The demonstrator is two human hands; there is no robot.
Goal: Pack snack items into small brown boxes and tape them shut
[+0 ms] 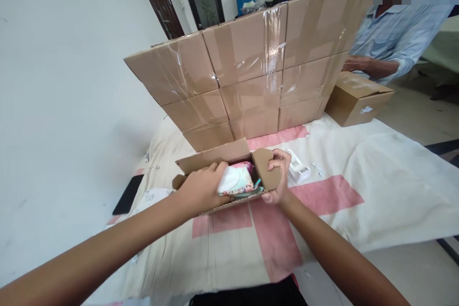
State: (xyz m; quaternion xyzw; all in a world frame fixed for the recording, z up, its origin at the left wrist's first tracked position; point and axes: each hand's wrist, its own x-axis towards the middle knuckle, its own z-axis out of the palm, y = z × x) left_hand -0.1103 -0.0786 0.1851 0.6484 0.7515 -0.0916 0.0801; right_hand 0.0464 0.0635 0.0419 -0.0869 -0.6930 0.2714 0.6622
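Note:
A small open cardboard box [215, 158] lies on a white and pink cloth [376, 191] in front of me. Inside it sits a soft packet [237, 180] in white, pink and teal. My left hand [201, 189] reaches into the box, its fingers curled over the packet's left end. My right hand [279, 177] grips the box's right end flap [266, 168], thumb on top, fingers round the corner.
A wall of stacked, taped cardboard boxes [251, 71] stands right behind the small box. A white tape dispenser [298, 168] lies beside my right hand. A black phone [128, 194] rests at the left. Another person in a blue shirt [398, 33] sits far right by a closed box [358, 98].

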